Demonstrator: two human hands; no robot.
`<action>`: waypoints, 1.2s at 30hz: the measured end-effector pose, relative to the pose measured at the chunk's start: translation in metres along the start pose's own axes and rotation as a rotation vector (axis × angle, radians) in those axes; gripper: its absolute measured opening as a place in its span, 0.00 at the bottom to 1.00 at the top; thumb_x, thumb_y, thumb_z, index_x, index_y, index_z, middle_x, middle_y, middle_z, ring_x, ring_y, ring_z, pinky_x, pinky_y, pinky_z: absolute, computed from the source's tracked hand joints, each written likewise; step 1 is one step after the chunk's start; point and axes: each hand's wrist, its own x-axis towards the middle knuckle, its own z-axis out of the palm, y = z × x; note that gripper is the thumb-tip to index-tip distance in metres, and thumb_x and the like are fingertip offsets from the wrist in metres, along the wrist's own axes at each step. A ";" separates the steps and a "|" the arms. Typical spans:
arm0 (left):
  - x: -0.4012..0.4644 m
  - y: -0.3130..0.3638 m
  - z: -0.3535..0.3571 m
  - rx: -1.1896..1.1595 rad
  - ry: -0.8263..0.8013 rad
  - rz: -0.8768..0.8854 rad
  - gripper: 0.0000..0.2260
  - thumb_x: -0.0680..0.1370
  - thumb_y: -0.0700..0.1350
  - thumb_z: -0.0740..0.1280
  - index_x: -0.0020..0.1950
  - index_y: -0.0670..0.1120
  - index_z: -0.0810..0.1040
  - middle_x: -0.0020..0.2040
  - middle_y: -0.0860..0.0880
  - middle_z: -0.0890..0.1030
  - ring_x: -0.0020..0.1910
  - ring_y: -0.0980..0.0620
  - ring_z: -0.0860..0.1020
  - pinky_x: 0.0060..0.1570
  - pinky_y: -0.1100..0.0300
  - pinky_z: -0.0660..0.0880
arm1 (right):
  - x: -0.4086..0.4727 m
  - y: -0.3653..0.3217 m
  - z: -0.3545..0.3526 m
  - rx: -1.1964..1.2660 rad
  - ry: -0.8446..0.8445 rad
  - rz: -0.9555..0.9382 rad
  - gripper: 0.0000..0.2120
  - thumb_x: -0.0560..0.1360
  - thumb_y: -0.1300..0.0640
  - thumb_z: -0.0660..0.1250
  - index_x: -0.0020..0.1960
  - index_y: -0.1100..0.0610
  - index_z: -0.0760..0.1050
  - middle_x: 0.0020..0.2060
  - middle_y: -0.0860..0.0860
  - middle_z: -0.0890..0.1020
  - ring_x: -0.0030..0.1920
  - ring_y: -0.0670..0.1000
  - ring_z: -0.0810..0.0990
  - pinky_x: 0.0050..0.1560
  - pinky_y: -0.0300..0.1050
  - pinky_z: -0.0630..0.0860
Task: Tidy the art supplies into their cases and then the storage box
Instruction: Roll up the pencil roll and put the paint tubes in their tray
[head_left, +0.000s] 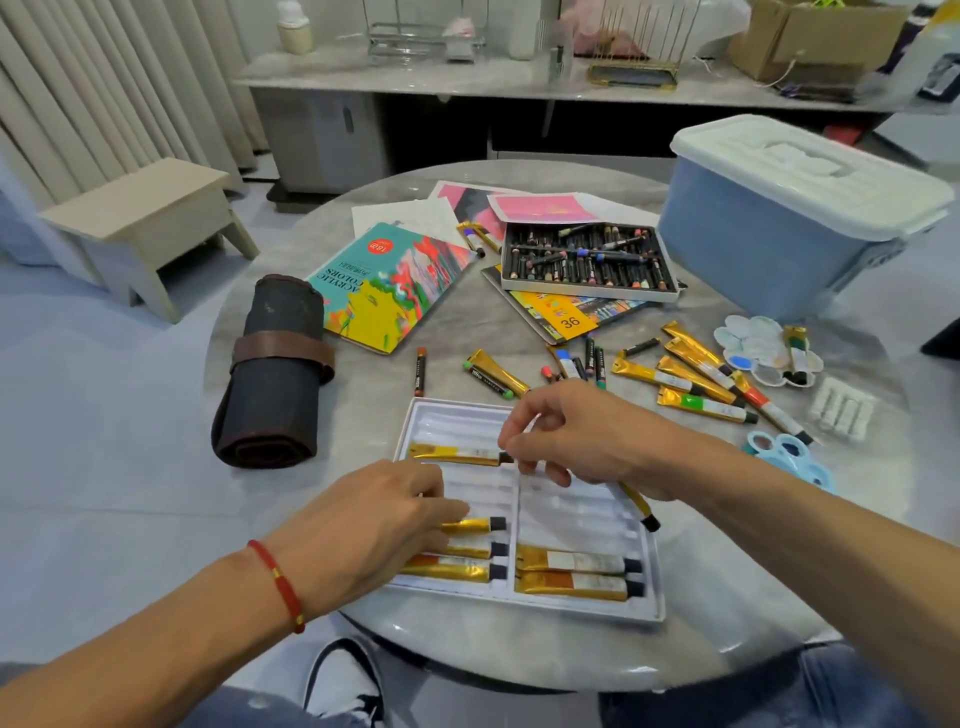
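Head view, looking down on the round grey worktop (291, 312), and both hands are over the white paint tray (655, 582) at the near edge. The left hand (384, 525), red cord at the wrist, lies flat with fingers straight, pressing on a gold tube (475, 525) in the tray's left column; two more tubes sit below it there. The right hand (582, 441) hovers over the tray's upper middle, fingers curled in a pinch at the cap end of another gold tube (457, 453) lying in an upper slot. A further tube (641, 506) pokes out beneath that hand, slanting across the tray's right column; whether the hand holds it I cannot tell. Two tubes (576, 571) rest in the bottom right slots.

Beyond the tray, loose paint tubes (696, 376) are scattered to the right, near a white palette (753, 343) and a small blue palette (789, 457). The open pastel case (587, 260) sits at the back with crayons inside, a few strays in front. The acrylic box lid (384, 286) lies left of it, the dark rolled brush case (275, 374) further left. The blue storage box (779, 218), lid on, stands at the far right
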 end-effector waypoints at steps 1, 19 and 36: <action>0.001 0.000 0.000 -0.002 0.004 -0.006 0.12 0.80 0.56 0.57 0.55 0.57 0.78 0.45 0.55 0.74 0.40 0.53 0.75 0.37 0.55 0.77 | -0.002 0.003 0.003 -0.066 -0.025 -0.023 0.03 0.78 0.57 0.70 0.50 0.56 0.81 0.39 0.53 0.86 0.30 0.46 0.76 0.29 0.39 0.71; 0.007 0.004 -0.007 -0.218 0.005 -0.108 0.11 0.80 0.50 0.66 0.61 0.55 0.83 0.44 0.59 0.71 0.42 0.61 0.68 0.42 0.65 0.65 | -0.007 0.012 0.042 -0.826 -0.019 -0.270 0.05 0.79 0.49 0.65 0.45 0.47 0.73 0.43 0.47 0.80 0.46 0.52 0.78 0.39 0.47 0.70; 0.025 0.023 -0.033 -0.339 0.207 -0.308 0.06 0.78 0.49 0.70 0.52 0.55 0.85 0.43 0.58 0.83 0.40 0.58 0.78 0.42 0.67 0.75 | -0.004 -0.012 -0.001 0.578 0.120 0.025 0.14 0.80 0.47 0.67 0.47 0.58 0.77 0.30 0.50 0.73 0.28 0.46 0.67 0.25 0.38 0.59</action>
